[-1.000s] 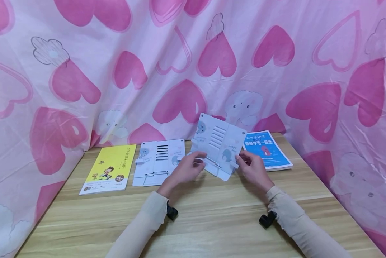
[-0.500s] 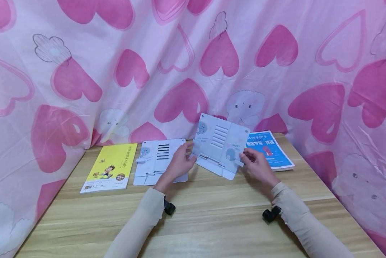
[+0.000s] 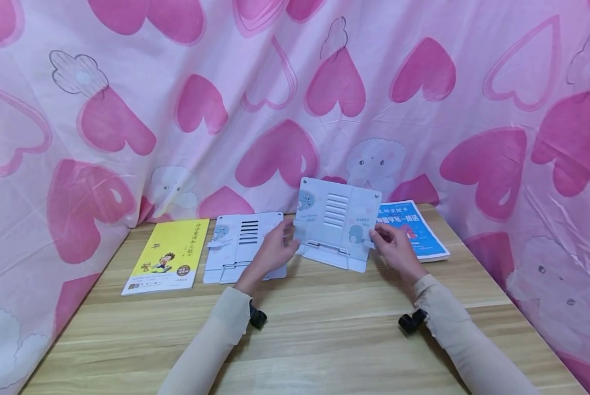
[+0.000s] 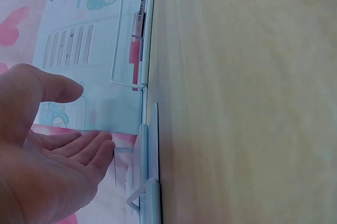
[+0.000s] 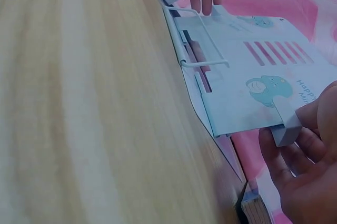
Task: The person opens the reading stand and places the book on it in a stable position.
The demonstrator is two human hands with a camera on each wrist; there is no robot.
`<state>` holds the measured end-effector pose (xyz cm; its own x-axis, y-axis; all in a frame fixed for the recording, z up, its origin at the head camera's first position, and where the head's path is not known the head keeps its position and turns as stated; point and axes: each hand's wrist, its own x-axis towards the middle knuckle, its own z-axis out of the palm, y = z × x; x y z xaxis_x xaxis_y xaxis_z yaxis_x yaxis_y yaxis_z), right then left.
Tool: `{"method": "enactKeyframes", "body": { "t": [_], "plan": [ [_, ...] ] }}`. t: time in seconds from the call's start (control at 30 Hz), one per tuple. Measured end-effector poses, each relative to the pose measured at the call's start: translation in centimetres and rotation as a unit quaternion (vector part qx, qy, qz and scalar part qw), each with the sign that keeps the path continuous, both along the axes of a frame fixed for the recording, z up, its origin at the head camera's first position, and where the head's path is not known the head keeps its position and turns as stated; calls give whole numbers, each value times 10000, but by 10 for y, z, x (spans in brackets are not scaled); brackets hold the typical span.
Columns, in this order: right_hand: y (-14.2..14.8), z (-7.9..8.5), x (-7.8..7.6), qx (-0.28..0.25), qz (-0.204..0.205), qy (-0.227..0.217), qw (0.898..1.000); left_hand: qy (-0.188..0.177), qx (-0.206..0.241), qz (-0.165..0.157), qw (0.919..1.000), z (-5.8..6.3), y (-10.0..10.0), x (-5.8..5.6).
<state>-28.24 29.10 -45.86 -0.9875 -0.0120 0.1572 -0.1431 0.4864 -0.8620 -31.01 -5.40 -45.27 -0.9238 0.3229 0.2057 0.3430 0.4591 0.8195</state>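
A pale blue book stand (image 3: 341, 219) with slots, animal prints and a wire page holder (image 3: 326, 253) stands tilted back above the table. My right hand (image 3: 396, 247) pinches the grey side tab (image 5: 287, 124) at its right edge, thumb in front and fingers behind. At the left edge, my left hand (image 3: 277, 247) has its thumb (image 4: 66, 88) apart from its loosely extended fingers; whether they touch the stand cannot be told. A second, matching book stand (image 3: 228, 249) lies to the left, partly covered by my left hand and wrist.
A yellow book (image 3: 171, 252) lies at the far left of the wooden table (image 3: 324, 334). Behind my right hand lies a blue book (image 3: 425, 238), partly hidden. A pink heart-print curtain (image 3: 275, 71) hangs right behind the table.
My left hand has moved from the wire page holder to the stand's left edge, its fingers loosening. The held stand has turned from slanted to nearly level, with my right hand still gripping it.
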Motion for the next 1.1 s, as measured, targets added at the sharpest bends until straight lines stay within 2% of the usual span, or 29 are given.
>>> {"method": "enactKeyframes", "body": {
  "t": [0.23, 0.37, 0.47, 0.83, 1.1],
  "plan": [
    [-4, -5, -14, -544, -693, -307, 9956, -12, -77, 21, 10000, 0, 2, 1],
    [-8, -9, -21, -710, -1021, -155, 9921, -6, -106, 66, 9999, -1, 3, 2],
    [-9, -10, -22, -623, -1080, -20, 9922, -13, -137, 82, 9999, 0, 3, 3],
    [0, -2, -24, -343, -926, -361, 9945, -40, -171, 141, 9997, 1, 6, 2],
    [-2, 2, -27, -373, -951, -317, 9943, -68, -246, 220, 9994, 1, 8, 2]
  ]
}}
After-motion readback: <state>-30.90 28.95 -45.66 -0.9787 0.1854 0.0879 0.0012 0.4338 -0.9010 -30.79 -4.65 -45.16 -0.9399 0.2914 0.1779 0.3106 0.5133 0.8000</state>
